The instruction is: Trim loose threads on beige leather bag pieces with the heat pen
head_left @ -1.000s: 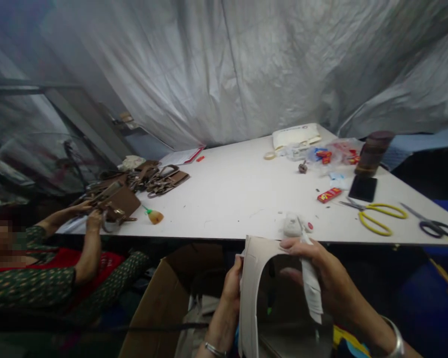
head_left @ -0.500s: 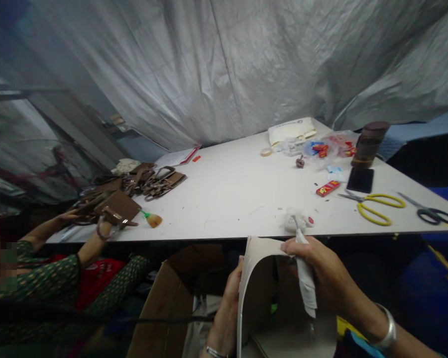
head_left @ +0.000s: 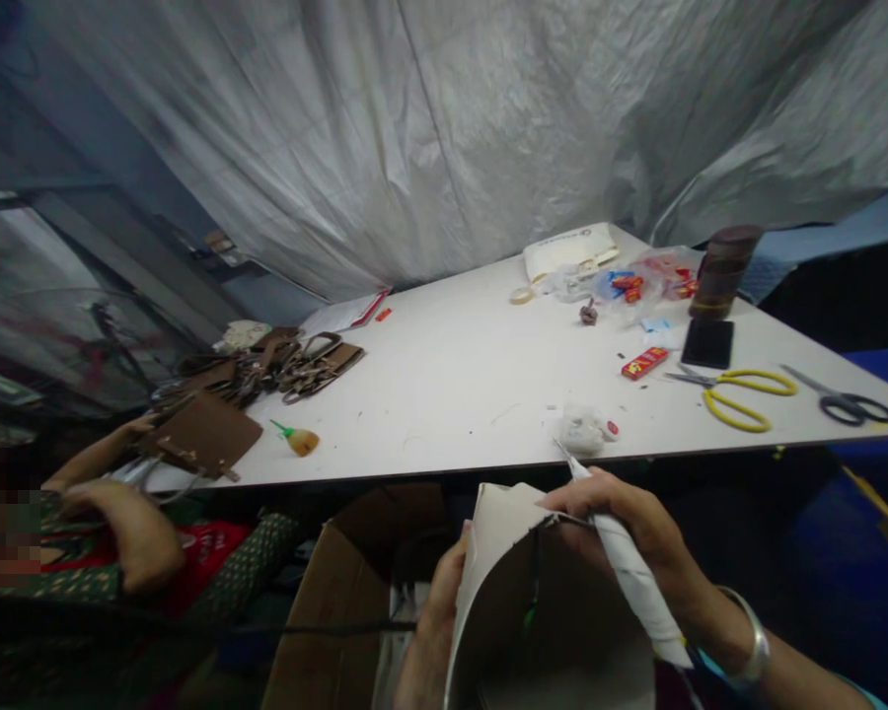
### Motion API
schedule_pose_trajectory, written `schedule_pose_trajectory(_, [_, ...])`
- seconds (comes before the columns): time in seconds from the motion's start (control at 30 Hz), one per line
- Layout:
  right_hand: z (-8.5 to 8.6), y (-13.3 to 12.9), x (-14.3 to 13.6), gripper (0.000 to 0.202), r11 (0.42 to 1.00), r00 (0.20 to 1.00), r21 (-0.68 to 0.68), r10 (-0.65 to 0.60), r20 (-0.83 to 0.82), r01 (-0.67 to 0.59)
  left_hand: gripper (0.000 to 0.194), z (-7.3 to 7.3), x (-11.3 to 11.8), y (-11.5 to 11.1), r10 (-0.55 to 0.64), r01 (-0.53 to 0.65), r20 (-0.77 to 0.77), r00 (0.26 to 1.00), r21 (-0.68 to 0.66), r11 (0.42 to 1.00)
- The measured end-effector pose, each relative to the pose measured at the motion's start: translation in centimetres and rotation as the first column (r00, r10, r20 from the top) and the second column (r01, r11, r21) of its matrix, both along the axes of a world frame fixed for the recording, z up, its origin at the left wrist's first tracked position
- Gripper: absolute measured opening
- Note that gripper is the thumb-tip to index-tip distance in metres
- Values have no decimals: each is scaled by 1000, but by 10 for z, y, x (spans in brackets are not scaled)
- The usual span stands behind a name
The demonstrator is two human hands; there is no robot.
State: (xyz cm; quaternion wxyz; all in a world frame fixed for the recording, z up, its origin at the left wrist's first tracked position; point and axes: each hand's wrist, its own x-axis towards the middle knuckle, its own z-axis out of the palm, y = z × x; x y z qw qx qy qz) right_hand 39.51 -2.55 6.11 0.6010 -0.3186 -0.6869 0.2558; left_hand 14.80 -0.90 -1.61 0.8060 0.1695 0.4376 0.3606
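Note:
A pale, curved piece [head_left: 494, 537] with a dark inside hangs below the table's front edge. Along its left side my left hand [head_left: 438, 611] grips it, fingers partly hidden behind. My right hand [head_left: 647, 532] pinches its upper edge and also holds a white-wrapped tool [head_left: 632, 572], whose thin metal tip points up and left. Just beyond that tip, on the table, lies a crumpled clear plastic wad [head_left: 583, 431].
On the white table [head_left: 444, 375] are yellow scissors [head_left: 740, 399], black scissors [head_left: 844, 402], a phone [head_left: 708, 343], a dark bottle [head_left: 725, 271] and brown bags [head_left: 318, 365]. A co-worker's arm [head_left: 137, 532] is at left, a cardboard box [head_left: 326, 621] below.
The wrapped tool has tilted, its tip swinging left and its lower end right. The pale piece has turned slightly. At left, the co-worker's arm and brown bag have shifted.

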Motion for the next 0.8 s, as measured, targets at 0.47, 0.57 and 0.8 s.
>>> schedule_pose_trajectory(0.47, [-26,0,-19,5,918,982,-354,190,-6,-180,60,56,-12,3,95,244,-357,929,787,567])
schedule_pose_trajectory(0.57, [-32,4,-13,4,916,987,-379,156,42,-129,68,73,12,10,-151,523,-525,838,694,495])
schedule_pose_trajectory(0.8, [-43,8,-3,5,919,994,-393,6,108,37,59,67,44,20,-99,702,-762,640,526,481])
